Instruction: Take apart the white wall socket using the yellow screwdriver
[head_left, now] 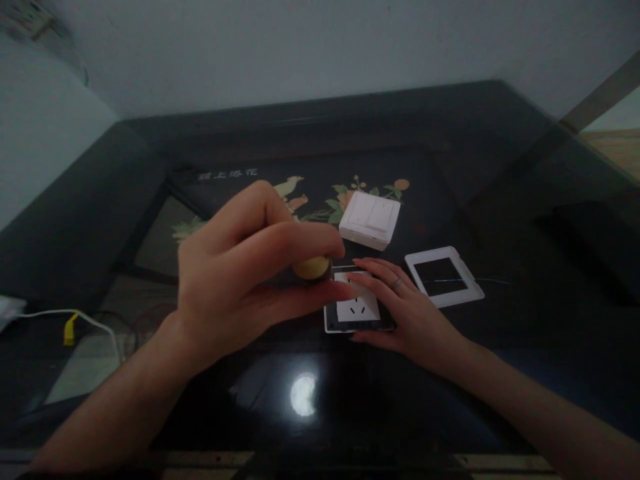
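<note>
Screwdriver, yellow-capped dark handle, pinched in left hand; right hand flat, fingers spread, pressing white wall socket.

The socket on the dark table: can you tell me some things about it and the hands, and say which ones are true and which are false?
1. The right hand lies flat on the socket. True.
2. The left hand is empty. False: its fingers pinch a tool with a yellow end, most likely a screwdriver handle, above the socket.
3. The white frame is fitted over the socket. False: it lies by itself on the table, to the right of the right hand.
4. A white switch sits farther back than the socket. True.
5. The switch is in the right hand's grip. False: no hand touches it.
</note>
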`<state>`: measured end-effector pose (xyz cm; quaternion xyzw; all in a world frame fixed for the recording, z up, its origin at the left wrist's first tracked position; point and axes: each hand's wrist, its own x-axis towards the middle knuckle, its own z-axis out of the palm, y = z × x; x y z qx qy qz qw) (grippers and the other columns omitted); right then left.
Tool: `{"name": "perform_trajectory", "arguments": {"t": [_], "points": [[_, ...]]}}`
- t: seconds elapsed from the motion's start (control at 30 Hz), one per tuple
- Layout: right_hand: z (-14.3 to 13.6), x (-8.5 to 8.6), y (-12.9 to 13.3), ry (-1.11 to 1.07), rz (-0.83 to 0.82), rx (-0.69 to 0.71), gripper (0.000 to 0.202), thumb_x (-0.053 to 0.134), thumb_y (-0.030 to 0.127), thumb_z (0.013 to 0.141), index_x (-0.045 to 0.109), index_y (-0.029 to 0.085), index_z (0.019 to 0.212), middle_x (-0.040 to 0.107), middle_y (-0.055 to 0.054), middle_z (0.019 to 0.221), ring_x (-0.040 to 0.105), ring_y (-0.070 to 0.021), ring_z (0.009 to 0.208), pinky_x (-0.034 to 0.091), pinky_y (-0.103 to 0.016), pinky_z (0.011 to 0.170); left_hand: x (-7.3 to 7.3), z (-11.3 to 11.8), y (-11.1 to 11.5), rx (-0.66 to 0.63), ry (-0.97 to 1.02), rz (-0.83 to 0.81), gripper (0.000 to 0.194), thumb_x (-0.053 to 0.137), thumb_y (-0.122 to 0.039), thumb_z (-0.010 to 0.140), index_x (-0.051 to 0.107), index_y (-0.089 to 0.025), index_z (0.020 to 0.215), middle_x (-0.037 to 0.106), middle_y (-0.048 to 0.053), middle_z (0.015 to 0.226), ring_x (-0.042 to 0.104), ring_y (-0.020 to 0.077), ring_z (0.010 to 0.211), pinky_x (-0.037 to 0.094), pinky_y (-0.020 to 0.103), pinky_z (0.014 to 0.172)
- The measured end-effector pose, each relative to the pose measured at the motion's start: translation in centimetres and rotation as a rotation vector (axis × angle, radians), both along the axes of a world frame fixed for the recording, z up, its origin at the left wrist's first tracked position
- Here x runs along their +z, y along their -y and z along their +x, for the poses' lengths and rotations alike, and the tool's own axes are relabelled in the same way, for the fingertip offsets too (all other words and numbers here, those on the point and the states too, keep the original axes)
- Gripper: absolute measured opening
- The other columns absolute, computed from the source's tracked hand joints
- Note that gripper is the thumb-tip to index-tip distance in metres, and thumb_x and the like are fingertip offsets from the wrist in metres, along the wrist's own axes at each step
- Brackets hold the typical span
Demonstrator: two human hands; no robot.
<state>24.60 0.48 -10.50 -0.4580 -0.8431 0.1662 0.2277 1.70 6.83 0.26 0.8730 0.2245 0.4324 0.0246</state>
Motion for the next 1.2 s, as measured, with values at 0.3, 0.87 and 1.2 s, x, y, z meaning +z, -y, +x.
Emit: {"name": "perform_trajectory", "arguments": {"t": [0.3,0.87,1.2], "points": [[0.1,-0.1,-0.1,-0.007,0.012,0.011,0.076,0.076,0.038,0.077,0.037,0.022,0.140,0.043,-0.017,0.147,0.039,-0.0354,0.136,0.042,-0.061,0.107,2.8,-1.6,1.4,-0.062,-0.273,-0.358,0.038,0.059,-0.025,0.093,0.058,-0.029,0.131,0.072,-0.001,0.113,0.069,0.0179,0.093,0.055,0.030,0.077],[0.2,-0.1,-0.1,0.008,0.055,0.021,0.077,0.077,0.039,0.076,0.039,0.016,0.139,0.044,-0.020,0.145,0.040,-0.0356,0.134,0.044,-0.058,0.106,2.6,-1.5,1.0,-0.132,-0.310,-0.263,0.043,0.055,-0.016,0.096,0.050,-0.018,0.139,0.069,0.003,0.118,0.066,0.0149,0.103,0.051,0.028,0.098],[0.1,-0.1,-0.1,0.015,0.037,0.012,0.077,0.077,0.040,0.076,0.040,0.016,0.139,0.045,-0.019,0.145,0.040,-0.0356,0.134,0.045,-0.058,0.106,-0.2,0.4,-0.2,-0.004,-0.061,0.027,0.026,0.071,-0.028,0.087,0.069,-0.014,0.108,0.060,0.002,0.086,0.056,0.0123,0.077,0.050,0.024,0.069]]}}
